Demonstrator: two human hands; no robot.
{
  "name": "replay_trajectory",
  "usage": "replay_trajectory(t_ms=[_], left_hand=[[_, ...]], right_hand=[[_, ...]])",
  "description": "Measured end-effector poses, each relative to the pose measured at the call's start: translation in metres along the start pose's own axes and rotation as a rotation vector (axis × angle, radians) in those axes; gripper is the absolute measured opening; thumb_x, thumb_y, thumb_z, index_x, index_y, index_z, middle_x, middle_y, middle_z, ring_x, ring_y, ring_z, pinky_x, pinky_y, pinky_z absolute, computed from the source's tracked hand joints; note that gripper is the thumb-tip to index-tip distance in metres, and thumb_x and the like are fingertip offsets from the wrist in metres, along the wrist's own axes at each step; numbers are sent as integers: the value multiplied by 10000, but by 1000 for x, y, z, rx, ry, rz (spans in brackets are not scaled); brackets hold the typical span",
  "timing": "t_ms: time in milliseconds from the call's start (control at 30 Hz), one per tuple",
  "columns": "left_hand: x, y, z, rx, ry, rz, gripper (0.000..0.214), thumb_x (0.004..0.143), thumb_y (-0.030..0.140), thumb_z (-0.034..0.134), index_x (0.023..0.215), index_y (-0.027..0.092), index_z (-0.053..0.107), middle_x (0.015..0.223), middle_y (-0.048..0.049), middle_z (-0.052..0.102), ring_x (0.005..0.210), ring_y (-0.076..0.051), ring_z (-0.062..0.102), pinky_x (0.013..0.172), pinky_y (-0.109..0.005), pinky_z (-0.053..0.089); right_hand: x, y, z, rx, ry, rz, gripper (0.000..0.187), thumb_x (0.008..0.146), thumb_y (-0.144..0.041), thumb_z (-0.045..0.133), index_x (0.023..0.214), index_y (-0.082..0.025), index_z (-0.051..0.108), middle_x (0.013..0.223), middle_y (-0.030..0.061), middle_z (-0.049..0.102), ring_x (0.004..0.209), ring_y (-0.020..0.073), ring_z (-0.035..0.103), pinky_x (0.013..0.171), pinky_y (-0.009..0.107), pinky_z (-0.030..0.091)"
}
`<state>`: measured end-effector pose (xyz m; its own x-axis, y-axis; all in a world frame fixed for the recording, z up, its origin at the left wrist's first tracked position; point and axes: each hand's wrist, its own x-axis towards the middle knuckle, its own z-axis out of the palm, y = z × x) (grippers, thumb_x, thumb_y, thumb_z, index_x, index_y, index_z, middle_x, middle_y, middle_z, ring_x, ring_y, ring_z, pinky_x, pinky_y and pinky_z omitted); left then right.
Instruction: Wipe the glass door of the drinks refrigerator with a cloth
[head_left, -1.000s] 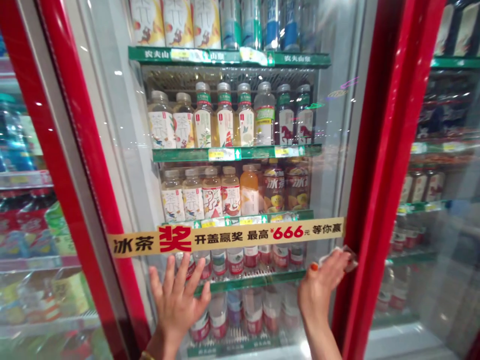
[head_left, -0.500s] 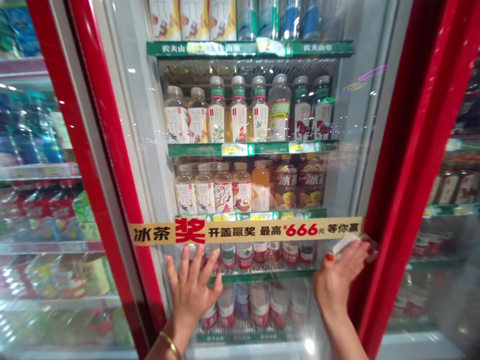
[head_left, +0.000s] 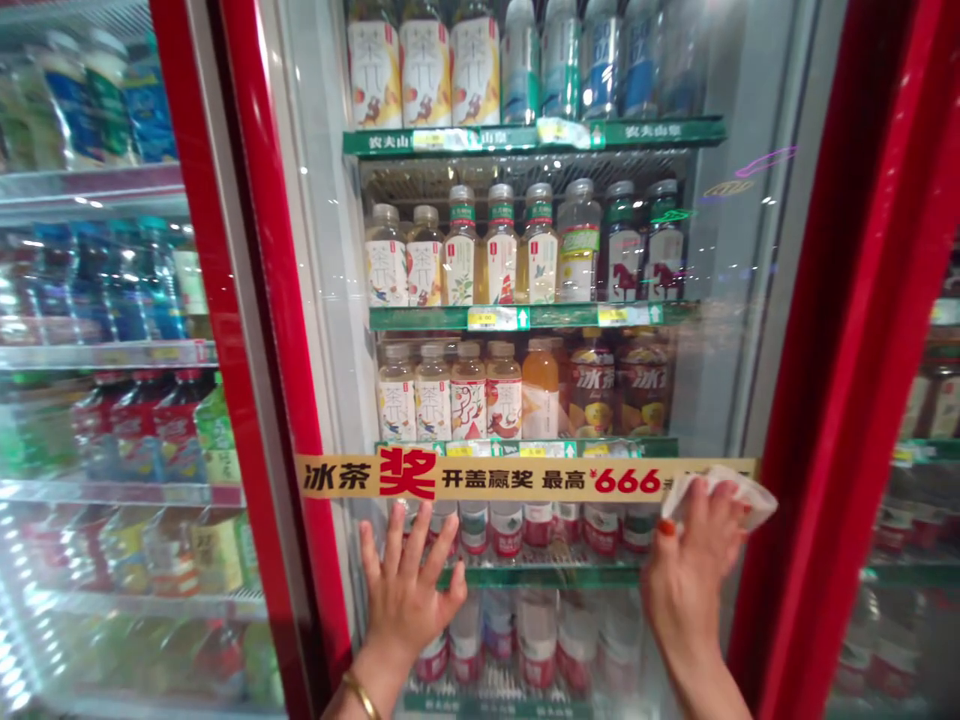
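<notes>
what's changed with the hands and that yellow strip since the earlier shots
Relative to the pale yellow strip with black and red lettering, the right hand moved the thin white wipe up and left, covering lettering at the strip's right end. Nothing was visibly grasped or released. The spread left hand stayed below the strip's left part.

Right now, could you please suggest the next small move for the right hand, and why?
Perhaps slide the right hand leftward along the yellow strip: its white wipe covers part of the strip's right end, while the left hand sits below.
</notes>
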<state>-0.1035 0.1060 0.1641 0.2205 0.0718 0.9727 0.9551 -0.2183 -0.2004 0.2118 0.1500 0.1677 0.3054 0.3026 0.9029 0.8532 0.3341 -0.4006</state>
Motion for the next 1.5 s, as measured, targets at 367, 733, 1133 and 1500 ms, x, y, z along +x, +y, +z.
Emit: replay_trajectory(t_ms=[367, 733, 1133, 1500], left_hand=[[0, 0, -1, -18, -15, -5, 777, 990, 436, 664, 1701, 361, 360, 1821, 14, 257, 1738, -264, 159, 1429, -618, 36], [-2, -1, 0, -2, -12, -1, 783, 977, 404, 672, 1698, 359, 369, 1816, 8, 264, 1737, -264, 161, 1429, -616, 41], [-1, 0, -1, -2, -17, -2, 785, 981, 396, 662, 1704, 351, 358, 1827, 11, 245, 1738, -270, 157, 1430, -623, 36], [-5, -2, 1, 17, -14, -3, 846, 936, 376, 702, 1706, 366, 352, 1817, -10, 273, 1730, -304, 185, 1420, -652, 61]], right_hand=[[-49, -22, 3, -127, -105, -552, 789, 1079, -456, 450, 1783, -264, 151, 1860, -3, 93, 1743, 251, 6, 1425, 568, 19], [-53, -73, 19, -90, -145, -742, 755, 1031, -593, 529, 1728, -355, 366, 1761, -75, 409, 1741, 228, 74, 1434, 518, 147], [-49, -45, 20, -105, -75, -324, 833, 1056, -454, 462, 1786, -247, 116, 1853, 87, 166, 1732, 396, 13, 1347, 808, 109], [-10, 34, -8, -145, -15, -178, 758, 1110, -397, 309, 1781, -232, -3, 1869, 107, -20, 1735, 381, -11, 1320, 807, 171]])
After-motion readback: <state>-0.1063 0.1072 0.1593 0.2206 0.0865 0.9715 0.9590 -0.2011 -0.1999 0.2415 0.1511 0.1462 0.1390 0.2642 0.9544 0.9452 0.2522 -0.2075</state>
